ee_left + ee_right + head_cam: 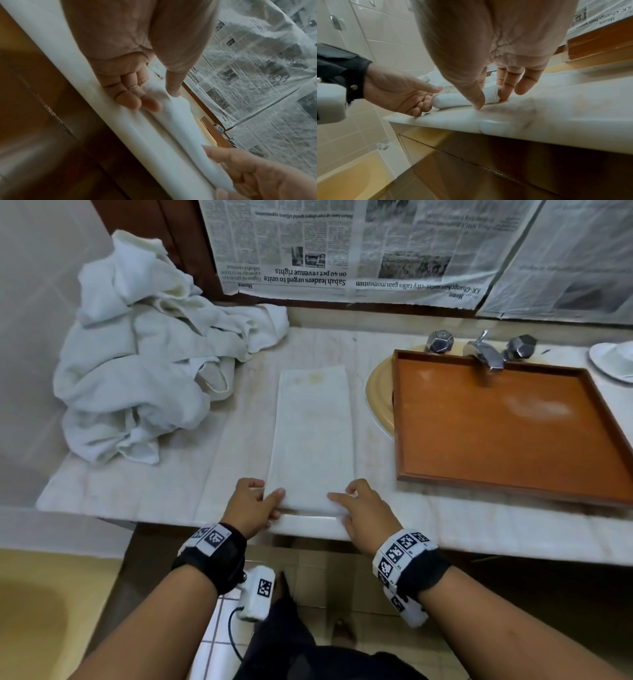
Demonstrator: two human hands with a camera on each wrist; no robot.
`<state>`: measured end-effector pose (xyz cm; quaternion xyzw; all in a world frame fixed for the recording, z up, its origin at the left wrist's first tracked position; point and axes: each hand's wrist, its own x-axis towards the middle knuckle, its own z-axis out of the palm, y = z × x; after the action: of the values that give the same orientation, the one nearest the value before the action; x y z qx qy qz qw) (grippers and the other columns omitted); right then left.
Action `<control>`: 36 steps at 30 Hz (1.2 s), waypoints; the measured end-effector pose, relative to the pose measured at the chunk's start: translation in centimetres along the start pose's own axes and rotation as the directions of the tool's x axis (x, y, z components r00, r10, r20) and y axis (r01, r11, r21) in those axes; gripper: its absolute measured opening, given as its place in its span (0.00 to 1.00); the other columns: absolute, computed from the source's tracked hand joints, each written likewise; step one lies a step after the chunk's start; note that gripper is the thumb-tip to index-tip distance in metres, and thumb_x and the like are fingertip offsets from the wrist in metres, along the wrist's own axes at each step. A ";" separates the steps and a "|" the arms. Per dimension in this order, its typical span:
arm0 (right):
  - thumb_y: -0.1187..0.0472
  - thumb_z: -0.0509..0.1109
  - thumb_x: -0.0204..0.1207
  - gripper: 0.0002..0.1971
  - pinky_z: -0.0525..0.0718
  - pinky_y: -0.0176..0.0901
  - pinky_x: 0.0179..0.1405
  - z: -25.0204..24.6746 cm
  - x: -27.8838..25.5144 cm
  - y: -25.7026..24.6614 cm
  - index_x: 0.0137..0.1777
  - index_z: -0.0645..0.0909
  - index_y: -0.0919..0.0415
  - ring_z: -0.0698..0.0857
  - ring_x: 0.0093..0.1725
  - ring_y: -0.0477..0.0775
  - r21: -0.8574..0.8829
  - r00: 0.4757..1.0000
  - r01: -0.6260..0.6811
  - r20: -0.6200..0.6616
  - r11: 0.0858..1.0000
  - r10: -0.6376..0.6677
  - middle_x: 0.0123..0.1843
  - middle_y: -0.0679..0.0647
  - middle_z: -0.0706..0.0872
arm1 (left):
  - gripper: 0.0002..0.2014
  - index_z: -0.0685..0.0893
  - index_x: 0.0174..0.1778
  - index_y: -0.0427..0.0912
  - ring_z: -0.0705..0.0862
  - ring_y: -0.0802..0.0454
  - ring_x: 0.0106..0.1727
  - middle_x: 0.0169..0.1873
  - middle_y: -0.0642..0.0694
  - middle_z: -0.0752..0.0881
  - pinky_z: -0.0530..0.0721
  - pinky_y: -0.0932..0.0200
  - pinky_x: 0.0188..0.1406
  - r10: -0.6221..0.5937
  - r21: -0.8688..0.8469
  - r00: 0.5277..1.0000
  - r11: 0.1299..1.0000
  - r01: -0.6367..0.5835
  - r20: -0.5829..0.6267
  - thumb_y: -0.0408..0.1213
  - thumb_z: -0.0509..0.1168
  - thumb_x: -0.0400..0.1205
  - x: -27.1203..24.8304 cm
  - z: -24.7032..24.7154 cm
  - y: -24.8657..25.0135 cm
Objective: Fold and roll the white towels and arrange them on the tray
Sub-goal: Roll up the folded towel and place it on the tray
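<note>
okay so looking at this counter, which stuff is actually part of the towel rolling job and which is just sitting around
Part of the job:
folded towel, both hands pinching its near end: left hand, right hand
pile of unfolded towels
wooden tray, nothing on it yet

Just lying about:
faucet
white dish
newspaper on the wall

Chrome faucet (483, 355) behind sink (378, 392); newspaper (342, 248) above.
</note>
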<state>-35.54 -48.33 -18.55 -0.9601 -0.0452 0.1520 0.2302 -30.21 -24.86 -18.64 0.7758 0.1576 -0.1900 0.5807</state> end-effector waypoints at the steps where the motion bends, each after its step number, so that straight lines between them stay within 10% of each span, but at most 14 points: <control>1: 0.65 0.65 0.82 0.26 0.77 0.43 0.68 0.0 -0.1 0.0 0.79 0.74 0.45 0.77 0.67 0.55 0.012 1.000 -0.009 0.000 1.000 0.009 0.74 0.51 0.67 | 0.20 0.69 0.63 0.38 0.86 0.50 0.30 0.43 0.38 0.88 0.84 0.57 0.27 -0.007 0.010 1.000 1.000 0.007 0.007 0.39 0.71 0.82 -0.1 0.0 -0.1; 8: 0.64 0.66 0.83 0.24 0.79 0.42 0.62 0.3 0.4 -0.4 0.77 0.76 0.45 0.80 0.59 0.54 0.039 0.997 -0.067 -0.038 0.997 0.069 0.68 0.49 0.69 | 0.13 0.76 0.48 0.36 0.79 0.53 0.21 0.25 0.44 0.81 0.78 0.61 0.21 0.008 0.279 0.998 0.960 -0.027 0.067 0.43 0.69 0.83 0.9 -0.8 -0.1; 14: 0.58 0.68 0.83 0.22 0.78 0.38 0.64 0.8 0.3 -1.1 0.76 0.76 0.45 0.79 0.61 0.51 0.049 0.993 -0.088 -0.069 0.995 0.091 0.68 0.47 0.70 | 0.16 0.71 0.55 0.43 0.80 0.48 0.40 0.44 0.45 0.81 0.76 0.56 0.38 0.174 0.665 0.983 0.727 -0.173 0.065 0.46 0.69 0.81 1.8 -1.1 0.7; 16: 0.57 0.68 0.83 0.21 0.78 0.38 0.64 1.1 0.4 -1.1 0.76 0.77 0.45 0.79 0.62 0.50 0.052 0.992 -0.094 -0.085 0.994 0.098 0.68 0.47 0.70 | 0.15 0.73 0.59 0.44 0.80 0.47 0.44 0.51 0.45 0.78 0.81 0.53 0.40 0.355 0.721 0.925 0.604 -0.338 0.136 0.43 0.68 0.81 1.4 -1.3 0.4; 20: 0.54 0.69 0.82 0.21 0.77 0.37 0.61 1.7 0.5 -1.1 0.75 0.79 0.45 0.78 0.63 0.50 0.056 0.988 -0.100 -0.114 0.993 0.106 0.68 0.48 0.71 | 0.14 0.82 0.60 0.46 0.80 0.46 0.53 0.60 0.47 0.79 0.85 0.49 0.47 0.582 0.648 0.660 0.276 -0.709 0.475 0.44 0.67 0.80 1.5 -2.4 -1.6; 24: 0.51 0.71 0.80 0.23 0.78 0.41 0.65 2.1 -0.4 -1.5 0.76 0.77 0.44 0.76 0.67 0.50 0.040 0.989 -0.098 -0.109 0.994 0.102 0.72 0.48 0.69 | 0.24 0.81 0.63 0.49 0.81 0.47 0.60 0.66 0.49 0.79 0.84 0.49 0.55 0.529 0.588 0.621 0.256 -0.767 0.579 0.58 0.69 0.75 1.4 -4.2 -3.3; 36: 0.44 0.72 0.78 0.27 0.77 0.37 0.63 2.1 -0.4 -1.9 0.76 0.75 0.41 0.77 0.66 0.48 -0.023 0.990 -0.075 -0.123 0.997 0.072 0.70 0.45 0.70 | 0.33 0.80 0.56 0.50 0.82 0.49 0.49 0.56 0.49 0.80 0.86 0.56 0.41 0.546 0.619 0.582 0.141 -0.773 0.602 0.50 0.85 0.58 1.4 -3.8 -3.1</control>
<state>-36.63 -45.84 -19.31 -0.9717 0.0022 0.1009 0.2134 -29.99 -20.33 -21.00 0.9073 -0.3852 -0.0520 0.1602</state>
